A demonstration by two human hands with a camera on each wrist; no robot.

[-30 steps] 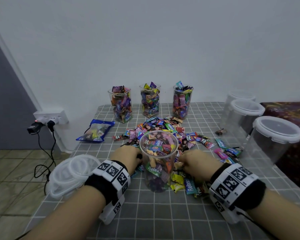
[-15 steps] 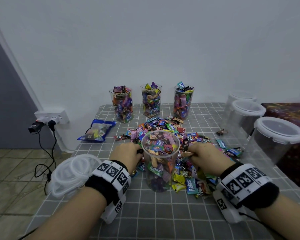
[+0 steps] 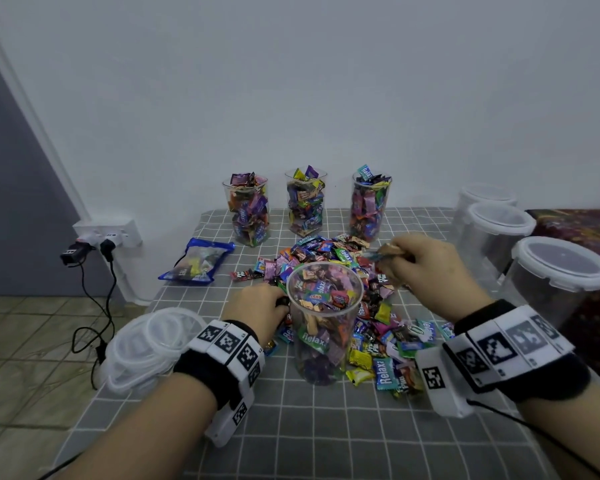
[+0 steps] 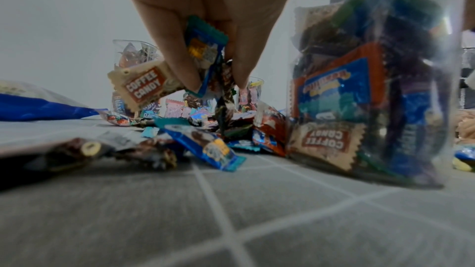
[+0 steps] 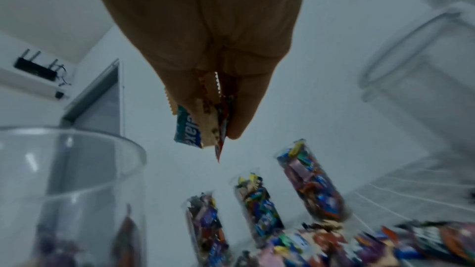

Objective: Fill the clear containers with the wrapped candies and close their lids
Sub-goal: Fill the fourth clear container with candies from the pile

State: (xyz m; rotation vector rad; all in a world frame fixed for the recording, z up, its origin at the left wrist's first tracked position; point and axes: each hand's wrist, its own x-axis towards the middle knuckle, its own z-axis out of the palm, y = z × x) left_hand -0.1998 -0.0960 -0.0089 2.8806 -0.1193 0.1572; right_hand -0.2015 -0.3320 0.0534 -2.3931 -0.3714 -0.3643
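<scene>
A clear container (image 3: 324,323), partly filled with wrapped candies, stands open in the middle of the checked table (image 3: 326,438). Loose candies (image 3: 329,254) are piled behind it and to its right. My left hand (image 3: 257,306) is low at the container's left side and pinches a bunch of candies (image 4: 205,58) just above the pile. My right hand (image 3: 426,261) is raised to the right of the container rim, and its fingers pinch a few candies (image 5: 205,127). Three full, lidless containers (image 3: 305,202) stand in a row at the back.
A stack of clear lids (image 3: 146,348) lies at the table's left edge by my left wrist. A blue candy bag (image 3: 196,261) lies at the back left. Three large lidded tubs (image 3: 555,278) stand along the right. A wall socket with cables (image 3: 108,233) is off to the left.
My right hand has lifted from the candies beside the container and moved up and back with a few candies in its fingers. The left hand has stayed low beside the container.
</scene>
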